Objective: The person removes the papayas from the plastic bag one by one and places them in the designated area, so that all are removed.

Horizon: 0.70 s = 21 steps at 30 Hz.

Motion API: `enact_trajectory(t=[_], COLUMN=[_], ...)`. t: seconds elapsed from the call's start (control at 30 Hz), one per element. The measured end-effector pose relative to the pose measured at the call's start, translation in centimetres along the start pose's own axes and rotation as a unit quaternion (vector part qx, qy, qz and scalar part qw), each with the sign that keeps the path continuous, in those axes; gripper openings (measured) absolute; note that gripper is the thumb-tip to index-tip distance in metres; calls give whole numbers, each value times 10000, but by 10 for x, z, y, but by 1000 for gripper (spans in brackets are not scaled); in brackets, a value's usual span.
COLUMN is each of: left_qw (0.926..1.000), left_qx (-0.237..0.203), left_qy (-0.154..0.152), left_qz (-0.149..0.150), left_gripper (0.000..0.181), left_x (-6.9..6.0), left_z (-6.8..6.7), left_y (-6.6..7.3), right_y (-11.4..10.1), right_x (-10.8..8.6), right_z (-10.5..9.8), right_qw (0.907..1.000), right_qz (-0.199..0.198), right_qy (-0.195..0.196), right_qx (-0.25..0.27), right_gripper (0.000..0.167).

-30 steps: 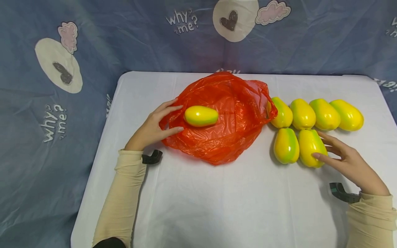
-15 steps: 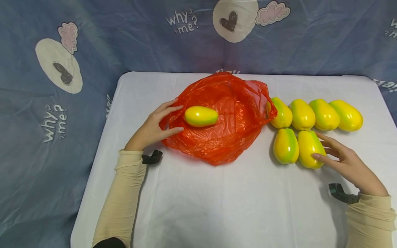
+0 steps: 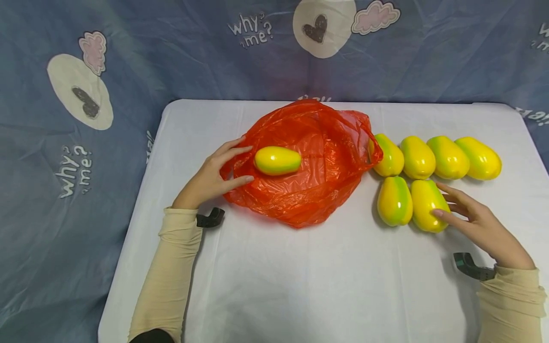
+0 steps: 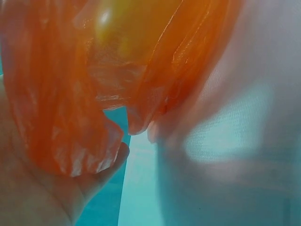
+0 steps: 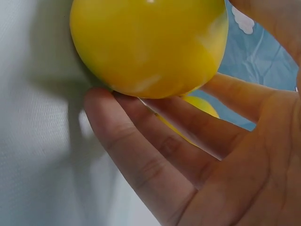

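A red plastic bag (image 3: pixel 326 195) lies spread on the table, with one glossy yellow-green papaya (image 3: pixel 278 160) on or in it. At the bag's left edge my left hand (image 3: pixel 212 174) rests with spread fingers; in the left wrist view the thin plastic (image 4: pixel 61 108) drapes between palm and fingers. My right hand (image 3: pixel 482 224) touches the right side of another papaya (image 3: pixel 429 207), thumb and fingers set apart. Seen from the right wrist, fairly straight fingers (image 5: pixel 141 155) reach against the papaya's end (image 5: pixel 150 52). Their contact on its far side is partly hidden.
One more papaya (image 3: pixel 394 202) stands just left of the touched one. Behind them several papayas (image 3: pixel 448 157) form a row, the leftmost partly behind the bag's edge. A white cloth (image 3: pixel 309 286) covers the table; a blue printed curtain (image 3: pixel 193 57) hangs behind.
The papaya at my right hand has shifted very slightly left, towards its neighbour, and the hand with it. My left hand and the bag look unchanged.
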<state>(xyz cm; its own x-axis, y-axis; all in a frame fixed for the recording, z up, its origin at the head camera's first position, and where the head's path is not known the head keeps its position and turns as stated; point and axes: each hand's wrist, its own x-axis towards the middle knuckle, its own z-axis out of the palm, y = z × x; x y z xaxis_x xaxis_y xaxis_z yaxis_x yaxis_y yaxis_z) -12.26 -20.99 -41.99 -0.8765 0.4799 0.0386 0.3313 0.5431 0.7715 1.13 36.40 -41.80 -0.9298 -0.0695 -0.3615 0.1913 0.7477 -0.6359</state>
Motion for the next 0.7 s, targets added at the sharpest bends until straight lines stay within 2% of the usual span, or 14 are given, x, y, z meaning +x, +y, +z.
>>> enact_trajectory(t=[0.7], left_qw=[10000], left_qx=[40], left_qy=[1], left_qz=[25], left_gripper=[70], left_x=[1], left_z=[1], left_y=[-1], right_y=[0], right_x=[-2], right_z=[0], right_qw=[9999], right_qz=[41], right_qy=[27], right_qx=[90], right_gripper=[72])
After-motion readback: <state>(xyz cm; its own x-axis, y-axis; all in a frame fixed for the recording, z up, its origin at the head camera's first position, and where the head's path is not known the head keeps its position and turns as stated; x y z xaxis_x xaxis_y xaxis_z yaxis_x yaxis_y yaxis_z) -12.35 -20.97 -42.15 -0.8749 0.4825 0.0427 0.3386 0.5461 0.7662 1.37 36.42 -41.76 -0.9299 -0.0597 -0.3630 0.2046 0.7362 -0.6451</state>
